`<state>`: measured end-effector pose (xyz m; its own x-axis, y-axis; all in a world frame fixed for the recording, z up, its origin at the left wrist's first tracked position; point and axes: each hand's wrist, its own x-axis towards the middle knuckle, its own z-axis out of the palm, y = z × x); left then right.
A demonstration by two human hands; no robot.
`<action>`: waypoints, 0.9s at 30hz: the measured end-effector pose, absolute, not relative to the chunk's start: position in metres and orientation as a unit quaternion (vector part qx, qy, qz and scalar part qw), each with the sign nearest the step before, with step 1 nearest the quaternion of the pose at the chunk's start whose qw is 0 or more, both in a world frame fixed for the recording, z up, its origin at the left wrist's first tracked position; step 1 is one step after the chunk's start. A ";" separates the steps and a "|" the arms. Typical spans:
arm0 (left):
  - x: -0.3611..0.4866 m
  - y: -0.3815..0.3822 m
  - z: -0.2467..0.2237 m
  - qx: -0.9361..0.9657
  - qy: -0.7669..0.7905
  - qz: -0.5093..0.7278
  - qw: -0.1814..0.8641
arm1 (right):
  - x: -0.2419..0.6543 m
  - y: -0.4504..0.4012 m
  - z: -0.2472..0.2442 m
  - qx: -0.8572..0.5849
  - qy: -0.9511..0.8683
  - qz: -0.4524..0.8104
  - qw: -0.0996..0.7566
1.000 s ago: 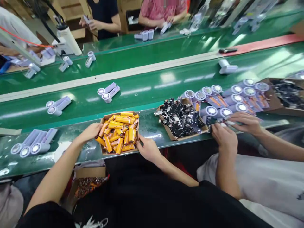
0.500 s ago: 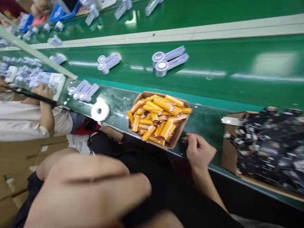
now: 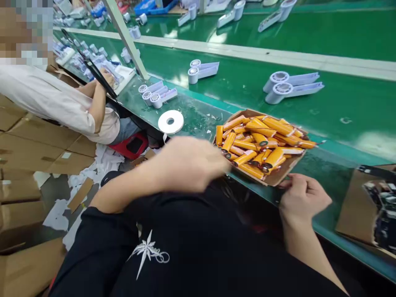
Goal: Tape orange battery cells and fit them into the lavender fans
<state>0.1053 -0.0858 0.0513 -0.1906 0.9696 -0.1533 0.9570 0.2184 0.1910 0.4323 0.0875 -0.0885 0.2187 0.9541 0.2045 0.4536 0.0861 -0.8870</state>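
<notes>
A cardboard box (image 3: 283,175) filled with orange-wrapped battery packs (image 3: 260,128) sits at the near edge of the bench. My left hand (image 3: 194,165) is at the box's left side, smeared by motion, and its fingers cannot be made out. At the box's near right corner is my right hand (image 3: 305,196), its fingers curled closed with the fingertips close to the cardboard. Whatever those fingers pinch, if anything, is hidden. Left of the box lies a roll of white tape (image 3: 170,121), and beyond it several pale lavender fan-handle housings (image 3: 157,95).
Pairs of lavender housings (image 3: 283,88) lie on the green conveyor belt (image 3: 235,82). A box of dark parts (image 3: 355,210) stands at the right. A slanted post (image 3: 126,39) rises at the left, near a seated co-worker (image 3: 71,99). Cartons (image 3: 24,144) are stacked behind.
My left hand has moved from close before the camera to the battery box's left side. The view has turned left, so the bench things appear farther right. My right hand remains closed near the box.
</notes>
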 end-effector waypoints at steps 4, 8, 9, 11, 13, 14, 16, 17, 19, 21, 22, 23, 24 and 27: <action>-0.021 -0.040 0.042 0.627 0.772 -0.061 0.082 | 0.430 0.087 -0.086 -0.579 -0.558 0.305 0.510; -0.075 -0.016 0.019 0.640 0.760 -0.080 0.074 | 0.426 0.079 -0.073 -0.487 -0.615 0.188 0.591; -0.075 -0.013 0.017 0.646 0.757 -0.076 0.064 | 0.420 0.074 -0.066 -0.452 -0.637 0.168 0.602; -0.065 -0.011 0.020 0.659 0.749 -0.062 0.035 | 0.397 0.060 -0.046 -0.372 -0.702 0.207 0.571; -0.045 -0.014 0.030 0.674 0.738 -0.009 -0.020 | 0.362 0.044 -0.024 -0.303 -0.770 0.337 0.450; -0.033 -0.018 0.037 0.684 0.727 0.031 -0.053 | 0.341 0.036 -0.013 -0.278 -0.782 0.411 0.378; -0.006 -0.030 0.052 0.711 0.686 0.110 -0.109 | 0.301 0.024 0.003 -0.225 -0.776 0.526 0.264; 0.007 -0.038 0.059 0.725 0.664 0.136 -0.123 | 0.284 0.018 0.008 -0.204 -0.774 0.550 0.239; 0.029 -0.054 0.071 0.743 0.638 0.156 -0.127 | 0.264 0.006 0.013 -0.158 -0.788 0.556 0.213; 0.039 -0.064 0.076 0.734 0.645 0.171 -0.128 | 0.263 -0.002 0.014 -0.129 -0.843 0.487 0.189; 0.040 -0.066 0.075 0.722 0.655 0.181 -0.130 | 0.268 -0.003 0.014 -0.126 -0.873 0.439 0.171; 0.038 -0.065 0.072 0.711 0.665 0.189 -0.130 | 0.274 0.000 0.015 -0.133 -0.897 0.391 0.155; 0.034 -0.062 0.066 0.704 0.672 0.193 -0.126 | 0.280 0.007 0.017 -0.145 -0.914 0.351 0.143; 0.018 -0.038 0.042 0.710 0.674 0.187 -0.087 | 0.284 0.056 0.035 -0.195 -0.926 0.284 0.153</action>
